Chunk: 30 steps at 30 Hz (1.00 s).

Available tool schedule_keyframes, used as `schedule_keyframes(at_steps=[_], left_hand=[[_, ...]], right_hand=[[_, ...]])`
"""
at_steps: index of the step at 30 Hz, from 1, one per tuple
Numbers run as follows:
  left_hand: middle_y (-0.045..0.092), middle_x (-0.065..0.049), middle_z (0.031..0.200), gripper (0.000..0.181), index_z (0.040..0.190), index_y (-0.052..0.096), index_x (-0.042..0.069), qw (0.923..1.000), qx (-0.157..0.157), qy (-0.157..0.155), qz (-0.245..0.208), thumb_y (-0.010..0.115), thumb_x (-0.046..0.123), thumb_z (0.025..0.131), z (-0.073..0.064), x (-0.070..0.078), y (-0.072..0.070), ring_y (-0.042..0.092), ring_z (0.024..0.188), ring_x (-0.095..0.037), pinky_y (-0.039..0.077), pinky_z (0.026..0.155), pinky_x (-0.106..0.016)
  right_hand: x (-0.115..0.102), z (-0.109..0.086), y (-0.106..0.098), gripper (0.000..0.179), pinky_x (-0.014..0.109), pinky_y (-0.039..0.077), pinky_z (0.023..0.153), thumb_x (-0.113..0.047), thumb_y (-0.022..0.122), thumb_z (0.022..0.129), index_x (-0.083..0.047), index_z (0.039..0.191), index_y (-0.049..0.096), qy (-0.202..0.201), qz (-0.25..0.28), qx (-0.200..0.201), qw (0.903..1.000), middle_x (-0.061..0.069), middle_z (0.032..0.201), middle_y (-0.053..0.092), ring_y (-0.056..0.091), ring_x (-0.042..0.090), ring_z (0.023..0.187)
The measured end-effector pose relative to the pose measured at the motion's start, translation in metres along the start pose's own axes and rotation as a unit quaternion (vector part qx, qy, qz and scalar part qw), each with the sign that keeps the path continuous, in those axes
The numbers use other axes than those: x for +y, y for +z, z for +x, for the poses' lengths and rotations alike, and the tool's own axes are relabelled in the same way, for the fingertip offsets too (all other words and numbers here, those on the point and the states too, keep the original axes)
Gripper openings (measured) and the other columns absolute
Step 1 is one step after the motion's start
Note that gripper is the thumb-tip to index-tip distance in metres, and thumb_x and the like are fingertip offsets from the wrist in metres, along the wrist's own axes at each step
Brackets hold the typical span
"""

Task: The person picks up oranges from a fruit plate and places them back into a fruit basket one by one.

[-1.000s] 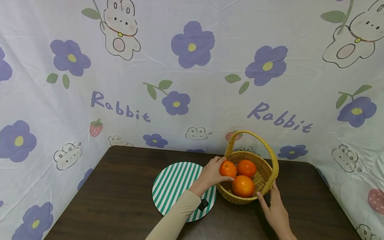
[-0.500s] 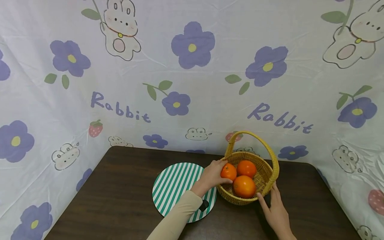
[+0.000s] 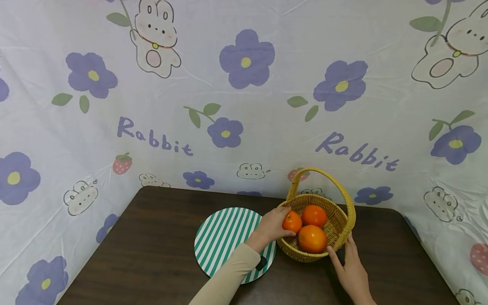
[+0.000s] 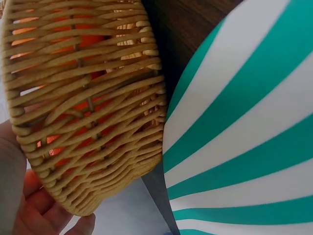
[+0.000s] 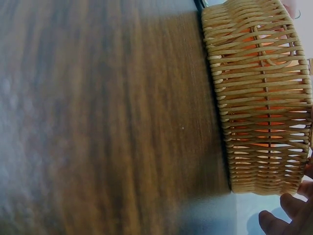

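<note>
In the head view, my left hand (image 3: 272, 224) reaches over the left rim of a yellow wicker basket (image 3: 305, 256) with a tall arched handle. Its thumb and fingers grip an orange (image 3: 292, 222) inside. Two more oranges lie in the basket, one at the back (image 3: 314, 216) and a larger one in front (image 3: 312, 239). At the basket's right front, my right hand (image 3: 352, 269) touches the outside with fairly straight fingers, thumb and fingers on either side of the handle's base. Both wrist views show the woven wall, with orange glimpsed through its gaps.
A round green-and-white striped mat (image 3: 217, 237) lies left of the basket, partly under my left forearm. The dark wooden table (image 3: 152, 245) ends at a hanging white cloth (image 3: 267, 127) printed with flowers and rabbits. A small black device (image 3: 261, 263) sits at my left wrist.
My left hand has sunk slightly, moving the orange a little lower and rightward into the basket. The right hand and basket stay nearly in place; the head view shifts slightly.
</note>
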State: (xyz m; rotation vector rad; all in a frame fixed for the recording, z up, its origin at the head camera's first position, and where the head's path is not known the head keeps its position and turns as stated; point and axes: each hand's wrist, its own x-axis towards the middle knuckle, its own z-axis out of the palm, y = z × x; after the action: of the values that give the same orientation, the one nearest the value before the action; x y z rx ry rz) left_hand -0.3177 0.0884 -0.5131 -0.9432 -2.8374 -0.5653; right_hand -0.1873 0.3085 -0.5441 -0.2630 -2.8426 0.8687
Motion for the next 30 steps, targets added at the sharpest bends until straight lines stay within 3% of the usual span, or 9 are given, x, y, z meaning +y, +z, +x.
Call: schedule_keyframes(at_steps=[5,12,19,24,30], left_hand=[[0.052,-0.003,0.132,0.074,0.136,0.046,0.013,0.9998,0.009,0.012,0.015,0.072,0.047,0.076,-0.001,0.001,0.0,0.053,0.116,-0.017,0.045,0.095,-0.029],[0.048,-0.006,0.137,0.075,0.139,0.043,0.013,0.9999,0.007,0.004,0.012,0.07,0.046,0.078,-0.003,0.002,-0.005,0.05,0.12,-0.022,0.04,0.102,-0.035],[0.04,-0.008,0.143,0.077,0.143,0.037,0.015,0.9998,0.003,-0.011,-0.014,0.068,0.047,0.08,-0.006,0.001,-0.004,0.047,0.123,-0.026,0.045,0.096,-0.038],[0.036,-0.007,0.147,0.074,0.144,0.035,0.016,0.9993,0.013,-0.01,-0.034,0.062,0.049,0.084,-0.013,-0.002,0.0,0.043,0.128,-0.025,0.043,0.098,-0.039],[0.033,-0.01,0.148,0.068,0.144,0.035,0.012,0.9979,0.044,0.012,-0.046,0.053,0.049,0.09,-0.028,-0.005,0.009,0.039,0.131,-0.026,0.04,0.102,-0.038]], right_hand=[[-0.002,0.001,0.0,0.083,0.065,0.04,0.082,-0.055,0.033,0.095,0.002,0.147,0.006,-0.007,0.002,0.006,1.0,0.017,0.155,-0.005,0.032,0.049,0.126],[-0.004,0.003,0.001,0.083,0.064,0.041,0.082,-0.056,0.034,0.095,-0.001,0.148,0.002,-0.011,0.007,0.008,0.9999,0.016,0.155,-0.005,0.033,0.049,0.126],[-0.001,0.005,0.003,0.081,0.065,0.04,0.081,-0.055,0.033,0.095,-0.003,0.149,0.001,-0.015,0.01,0.008,0.9998,0.014,0.155,-0.007,0.03,0.049,0.128],[0.001,0.005,0.002,0.081,0.067,0.039,0.081,-0.058,0.03,0.095,-0.009,0.148,-0.007,-0.006,0.025,-0.018,0.9995,0.011,0.154,-0.015,0.024,0.051,0.13],[0.004,0.002,0.002,0.085,0.072,0.026,0.092,-0.062,0.027,0.093,-0.013,0.145,-0.019,0.017,0.065,-0.063,0.9958,0.007,0.15,-0.029,0.009,0.052,0.133]])
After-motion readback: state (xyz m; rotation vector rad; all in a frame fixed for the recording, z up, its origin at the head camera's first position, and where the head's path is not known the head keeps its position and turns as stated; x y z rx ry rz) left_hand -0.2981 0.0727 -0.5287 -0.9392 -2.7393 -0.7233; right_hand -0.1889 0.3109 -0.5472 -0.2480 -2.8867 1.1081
